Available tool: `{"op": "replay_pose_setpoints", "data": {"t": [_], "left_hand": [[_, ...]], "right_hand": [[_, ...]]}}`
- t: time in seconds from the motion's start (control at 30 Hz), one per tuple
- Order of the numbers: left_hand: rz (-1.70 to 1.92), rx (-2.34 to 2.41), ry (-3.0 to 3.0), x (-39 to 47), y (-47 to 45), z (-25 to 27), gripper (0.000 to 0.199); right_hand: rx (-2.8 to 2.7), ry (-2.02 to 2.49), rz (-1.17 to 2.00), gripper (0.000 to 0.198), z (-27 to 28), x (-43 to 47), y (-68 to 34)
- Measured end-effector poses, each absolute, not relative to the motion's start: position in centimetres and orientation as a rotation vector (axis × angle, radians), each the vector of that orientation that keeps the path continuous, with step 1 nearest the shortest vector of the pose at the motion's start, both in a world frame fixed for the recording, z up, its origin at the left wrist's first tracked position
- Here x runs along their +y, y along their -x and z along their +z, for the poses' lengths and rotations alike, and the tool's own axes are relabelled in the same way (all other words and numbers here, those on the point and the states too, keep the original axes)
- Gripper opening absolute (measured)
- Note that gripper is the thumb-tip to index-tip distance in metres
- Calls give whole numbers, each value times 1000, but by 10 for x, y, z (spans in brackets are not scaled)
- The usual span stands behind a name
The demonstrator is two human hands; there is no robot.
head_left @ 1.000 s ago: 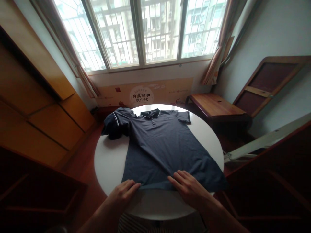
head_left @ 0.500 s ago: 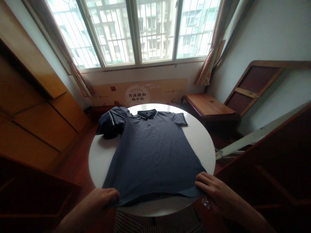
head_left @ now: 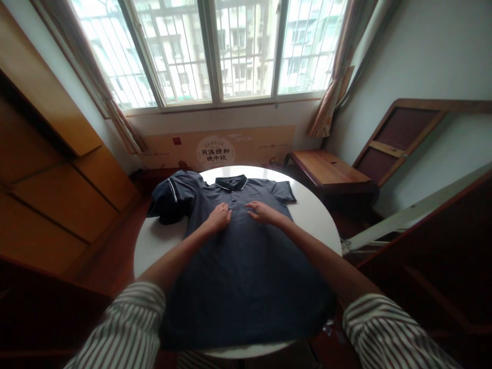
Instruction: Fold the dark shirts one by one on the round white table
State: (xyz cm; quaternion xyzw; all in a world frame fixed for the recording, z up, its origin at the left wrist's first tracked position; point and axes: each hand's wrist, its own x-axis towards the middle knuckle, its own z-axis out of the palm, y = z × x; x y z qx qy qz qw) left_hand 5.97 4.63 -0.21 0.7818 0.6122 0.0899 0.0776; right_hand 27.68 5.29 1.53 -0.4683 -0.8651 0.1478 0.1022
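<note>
A dark grey-blue polo shirt (head_left: 246, 271) lies spread front up on a round white table (head_left: 323, 225), its black collar (head_left: 230, 182) towards the window. Over its chest, just below the buttons, is my left hand (head_left: 220, 217), fingers loosely bent and not gripping. My right hand (head_left: 262, 211) is opposite it, fingers apart and nothing held. Whether the fingertips press on the cloth is hard to tell. At the shirt's left sleeve sits a dark bunched item (head_left: 169, 202) with a white stripe; its kind is unclear. The hem reaches the table's near edge.
A low wooden table (head_left: 330, 168) stands behind on the right, near a leaning wooden frame (head_left: 395, 138). Wooden cabinets (head_left: 77, 189) line the left side. A barred window (head_left: 215, 51) and a printed banner (head_left: 165, 148) are at the back.
Both hands have let go of the shirt's bottom corners and moved forward and inward to its chest. The hem now lies closer to me.
</note>
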Motion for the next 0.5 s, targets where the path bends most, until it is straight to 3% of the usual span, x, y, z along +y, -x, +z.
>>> {"op": "replay_pose_setpoints", "data": {"t": [0.13,0.5], "left_hand": [[267,1989,-2240,121,-76,-20,62],[232,1891,-2301,200,-67,-38,64]], "right_hand": [[-2546,1542,400,52,0,103,-244],[-2412,1823,331,60,-27,171,-246]]}}
